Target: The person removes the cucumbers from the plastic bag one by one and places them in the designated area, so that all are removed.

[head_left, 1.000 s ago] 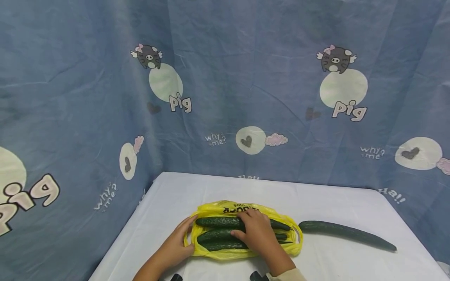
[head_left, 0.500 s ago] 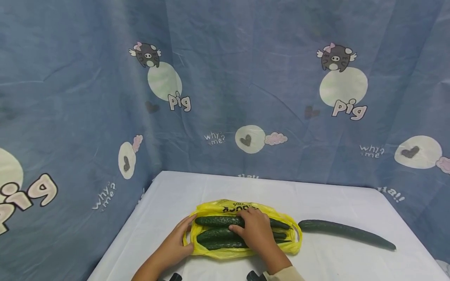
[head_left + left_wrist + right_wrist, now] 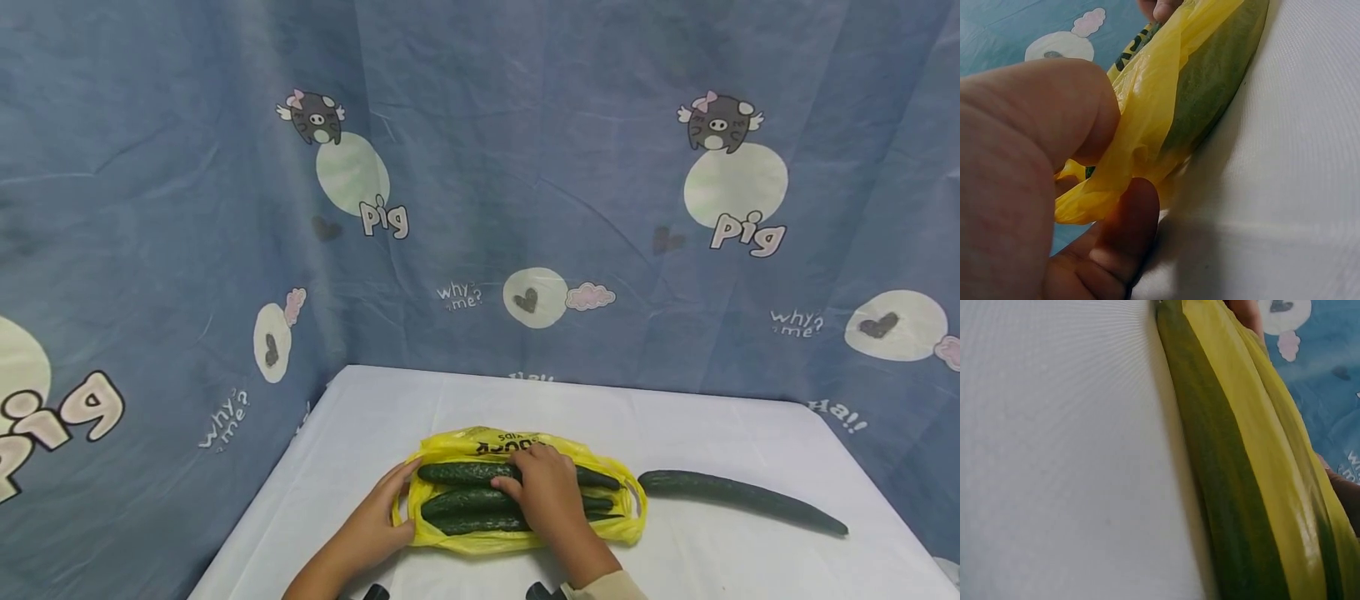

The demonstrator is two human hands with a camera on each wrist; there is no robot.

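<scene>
A yellow plastic bag (image 3: 450, 446) lies on its side on the table, its opening facing up toward me and several dark green cucumbers inside. My left hand (image 3: 378, 518) holds the bag's left end; in the left wrist view, the thumb and fingers of that hand (image 3: 1035, 119) are around the thin yellow plastic (image 3: 1147, 106). Reaching in from the front, my right hand (image 3: 551, 492) grips the rearmost cucumber (image 3: 465, 474), covering its middle. In front of it lie the other cucumbers (image 3: 461, 503). The right wrist view shows a cucumber (image 3: 1210, 444) through the bag's side (image 3: 1254, 437).
One loose cucumber (image 3: 742, 496) lies on the white-covered table (image 3: 712, 567) just right of the bag, slanting toward the right front. A blue printed curtain (image 3: 465, 167) hangs behind the table and along its left side.
Both hands stay where they are on the bag and the cucumber. Only a slight shift of the head view shows.
</scene>
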